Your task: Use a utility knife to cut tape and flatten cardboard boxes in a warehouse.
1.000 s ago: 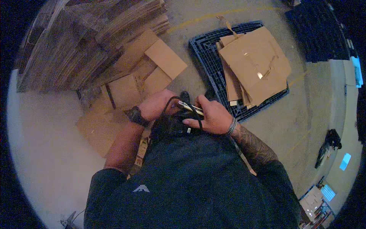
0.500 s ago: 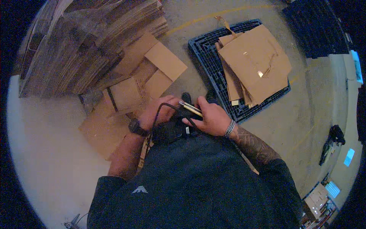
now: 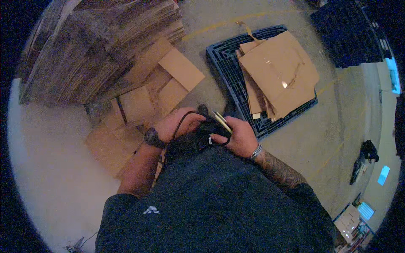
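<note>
Since a second ago our left hand (image 3: pixel 175 124) has closed in beside our right hand (image 3: pixel 236 137); both now grip a dark corded tool (image 3: pixel 209 126) at our chest, above flattened cardboard (image 3: pixel 168 84) and a pallet (image 3: pixel 228 71).

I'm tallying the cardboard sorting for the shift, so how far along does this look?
Done: a few flattened cardboard sheets lie on the dark plastic pallet. In hand: the left hand and right hand both grip a small black device with a cord at the waist; neither touches cardboard. Left: opened boxes on the floor and the tall stack of flattened cardboard beside them.
</note>
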A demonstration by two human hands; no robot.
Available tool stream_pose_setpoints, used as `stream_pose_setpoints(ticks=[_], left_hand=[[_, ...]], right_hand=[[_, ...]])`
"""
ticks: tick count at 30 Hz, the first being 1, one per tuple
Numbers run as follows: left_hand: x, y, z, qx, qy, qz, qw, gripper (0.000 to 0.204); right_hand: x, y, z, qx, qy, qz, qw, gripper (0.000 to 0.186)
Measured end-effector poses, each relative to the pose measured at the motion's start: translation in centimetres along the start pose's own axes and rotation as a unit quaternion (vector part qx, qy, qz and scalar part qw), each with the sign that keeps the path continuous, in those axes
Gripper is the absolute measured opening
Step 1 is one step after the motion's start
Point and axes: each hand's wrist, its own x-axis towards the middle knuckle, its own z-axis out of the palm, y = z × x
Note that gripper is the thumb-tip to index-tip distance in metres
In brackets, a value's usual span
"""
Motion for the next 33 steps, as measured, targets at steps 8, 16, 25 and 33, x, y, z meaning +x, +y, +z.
stream_pose_setpoints(ticks=[8, 16, 25, 33], left_hand=[[1.9, 0.4, -0.2, 0.024, -0.036, 0.031, 0.999, 0.019], [1.8, 2.9, -1.9, -0.074, 0.048, 0.018, 0.996, 0.013], [1.5, 3.6, -1.5, 0.009, 0.015, -0.003, 1.0, 0.013], [0.4, 2.7, -1.3, 0.021, -0.026, -0.024, 0.999, 0.013]], right_hand=[[-0.4, 0.7, 1.2, 0.062, 0.042, -0.024, 0.997, 0.044], [-0.6, 2.6, 0.2, 0.022, 0.047, -0.112, 0.992, 0.026], [0.4, 4.2, 0.3, 0.023, -0.052, 0.003, 0.998, 0.035], [0.7, 6.9, 1.9, 0.129, -0.131, -0.012, 0.983, 0.037]])
